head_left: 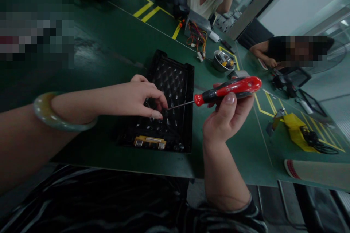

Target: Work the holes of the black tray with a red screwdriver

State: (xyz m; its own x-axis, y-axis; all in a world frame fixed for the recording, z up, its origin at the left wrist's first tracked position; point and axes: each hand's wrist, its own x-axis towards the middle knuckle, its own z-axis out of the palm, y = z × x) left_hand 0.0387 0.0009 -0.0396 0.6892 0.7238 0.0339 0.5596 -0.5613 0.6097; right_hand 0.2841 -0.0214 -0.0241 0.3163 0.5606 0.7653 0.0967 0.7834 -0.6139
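A screwdriver [228, 90] with a red and black handle lies in my right hand [228, 118], fingers wrapped round it. Its thin shaft points left, the tip beside the fingertips of my left hand [144, 98]. Those fingers are curled together in a pinch near the tip; a small dark thing seems to be there, too hidden to name. Below both hands is a black rectangular casing [190, 131] with rows of small shiny metal points inside. A yellowish circuit board [150, 140] with metal ports sits at its near end. My left hand covers part of the casing.
A metal bowl [216, 66] of small parts stands beyond the casing, near a grey power supply box [198, 23] with coloured wires. A yellow holder [294, 127] with black cable is at right, near a pale roll [317, 170]. Two people sit across the green table [109, 40].
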